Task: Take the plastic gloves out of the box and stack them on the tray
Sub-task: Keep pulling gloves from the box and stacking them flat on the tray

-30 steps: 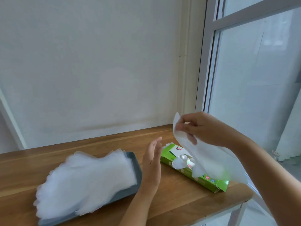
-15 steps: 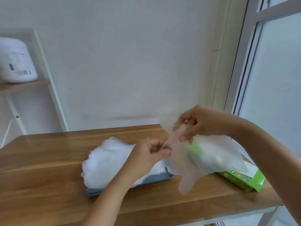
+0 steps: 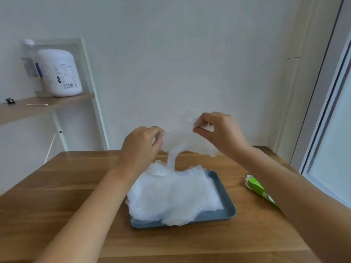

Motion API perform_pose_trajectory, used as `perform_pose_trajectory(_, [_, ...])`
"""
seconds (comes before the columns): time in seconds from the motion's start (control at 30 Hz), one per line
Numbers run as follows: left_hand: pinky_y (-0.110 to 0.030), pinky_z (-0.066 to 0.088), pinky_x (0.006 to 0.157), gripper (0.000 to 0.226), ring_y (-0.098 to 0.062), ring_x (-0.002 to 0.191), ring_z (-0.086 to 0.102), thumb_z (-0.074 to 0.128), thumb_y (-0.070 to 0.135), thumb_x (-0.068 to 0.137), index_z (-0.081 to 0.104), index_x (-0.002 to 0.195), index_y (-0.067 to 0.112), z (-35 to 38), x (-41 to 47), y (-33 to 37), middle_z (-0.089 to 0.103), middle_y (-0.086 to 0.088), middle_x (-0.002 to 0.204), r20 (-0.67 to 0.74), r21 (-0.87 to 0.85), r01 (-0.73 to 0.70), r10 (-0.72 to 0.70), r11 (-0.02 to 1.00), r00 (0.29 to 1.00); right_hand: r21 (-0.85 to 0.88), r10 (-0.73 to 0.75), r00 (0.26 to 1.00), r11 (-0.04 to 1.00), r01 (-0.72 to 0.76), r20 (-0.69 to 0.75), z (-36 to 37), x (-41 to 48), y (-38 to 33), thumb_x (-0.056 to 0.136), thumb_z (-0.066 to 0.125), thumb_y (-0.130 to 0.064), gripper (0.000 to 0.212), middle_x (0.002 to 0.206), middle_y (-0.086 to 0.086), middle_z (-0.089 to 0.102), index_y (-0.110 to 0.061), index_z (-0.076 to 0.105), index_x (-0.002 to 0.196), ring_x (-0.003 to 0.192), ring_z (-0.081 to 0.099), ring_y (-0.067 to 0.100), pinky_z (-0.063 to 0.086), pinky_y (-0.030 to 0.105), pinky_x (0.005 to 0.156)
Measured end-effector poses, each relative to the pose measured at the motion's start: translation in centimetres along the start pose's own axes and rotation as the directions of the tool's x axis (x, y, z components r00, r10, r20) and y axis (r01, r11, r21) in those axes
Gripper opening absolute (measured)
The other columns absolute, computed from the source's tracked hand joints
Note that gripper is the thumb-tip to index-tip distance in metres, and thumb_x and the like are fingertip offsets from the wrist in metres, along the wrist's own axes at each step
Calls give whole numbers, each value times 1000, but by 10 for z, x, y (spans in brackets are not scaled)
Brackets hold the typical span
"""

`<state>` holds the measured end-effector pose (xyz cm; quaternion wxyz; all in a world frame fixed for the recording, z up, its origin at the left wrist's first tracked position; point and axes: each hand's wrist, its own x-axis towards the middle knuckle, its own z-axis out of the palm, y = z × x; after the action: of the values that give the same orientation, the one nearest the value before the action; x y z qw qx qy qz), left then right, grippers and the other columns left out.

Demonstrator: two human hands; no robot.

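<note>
**Clerk:** Item one?

**Checker:** Plastic glove (image 3: 188,141), clear, in the air above the far end of the tray (image 3: 228,211). The left hand (image 3: 142,143) pinches one end and the right hand (image 3: 220,131) pinches the other, fingers curled on the film. One glove finger hangs down towards the pile; I cannot tell whether it touches.

**Clerk:** Item two?

**Checker:** Stack of gloves (image 3: 174,194), lying on the grey-blue tray and spilling over its left and far rims (the near and right rims show bare).

**Clerk:** Box?

**Checker:** Green box (image 3: 258,188), on the worktop (image 3: 66,196) right of the tray and apart from it, close to the worktop's right edge. The right forearm hides much of it.

**Clerk:** Edges and room?

**Checker:** The worktop's far edge meets the wall. A window frame (image 3: 322,92) stands just beyond its right side. A broad stretch of wood lies left of the tray, and a narrower strip lies in front of it. A shelf (image 3: 43,105) with a white jug (image 3: 60,73) stands well off to the far left.

**Clerk:** Changes since half a second ago?

**Checker:** The glove was then to the right of the tray, in front of the box; it now hangs over the tray. Both hands pinched it then as now, but they are farther apart now and the film is stretched between them. Tray, stack and box lie as before.
</note>
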<state>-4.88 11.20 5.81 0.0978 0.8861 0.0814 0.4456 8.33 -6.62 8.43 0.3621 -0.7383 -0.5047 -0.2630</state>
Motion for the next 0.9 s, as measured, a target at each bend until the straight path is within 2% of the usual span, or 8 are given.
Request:
perform_pose_trajectory(0.1, [-35,47,97,19,-15,82,60,54,12,87,73,88,7,1,-18,-12,71,0,82,-66,62,-154,158,986,985,-71,-173,982,983,167,-77,14,-21,-1,80,70,-9,7,73,-2,66,-11,65,76,68,56,18,43,27,63])
perform_pose_trajectory(0.23, [-36,31,110,12,-14,100,66,69,8,82,76,89,13,17,-54,-36,74,2,93,85,156,-258,247,954,965,-97,-220,974,970,224,55,43,-57,10,72,74,-6,13,74,-2,65,-13,66,79,72,54,18,38,22,68])
perform_pose_trajectory(0.43, [-53,26,111,34,-19,104,68,81,-7,59,78,82,18,43,-94,-58,75,9,83,379,208,-203,113,957,918,-79,-182,950,975,208,255,80,-99,26,73,76,-11,11,79,-12,72,-20,76,79,75,63,8,31,8,77])
perform_pose_trajectory(0.5, [-40,14,119,41,-19,109,67,79,-12,53,78,82,17,45,-96,-63,75,8,85,444,257,-182,52,949,895,-88,-187,941,972,219,281,89,-108,29,74,69,-16,12,76,-15,72,-24,77,79,72,63,5,39,9,73])
perform_pose_trajectory(0.57, [-24,-14,116,46,-15,132,48,61,-14,72,75,105,15,39,-92,-60,71,5,113,468,288,-39,-105,957,877,-97,-192,935,968,229,299,94,-115,33,80,59,-23,18,76,-17,71,-27,77,80,71,63,4,51,17,64])
perform_pose_trajectory(0.63, [-20,-24,108,57,-13,146,23,43,-14,84,61,129,16,33,-87,-60,54,5,139,425,324,121,-259,938,868,-140,-205,928,956,257,310,95,-118,33,81,56,-26,21,78,-19,71,-31,76,80,72,65,3,53,20,62])
perform_pose_trajectory(0.77, [-22,-10,116,50,-13,145,22,41,-4,94,53,136,20,30,-78,-45,46,5,146,292,139,257,-288,956,912,-185,-239,893,927,327,382,101,-121,37,63,88,-23,24,85,-18,72,-34,77,82,80,67,7,54,22,68])
perform_pose_trajectory(0.9, [-3,30,96,37,-2,123,45,43,17,101,54,135,25,49,-70,-15,51,9,140,554,-119,340,-222,933,803,-218,-202,870,920,326,449,97,-120,35,69,77,-30,21,91,-21,72,-37,76,88,89,66,9,51,25,77])
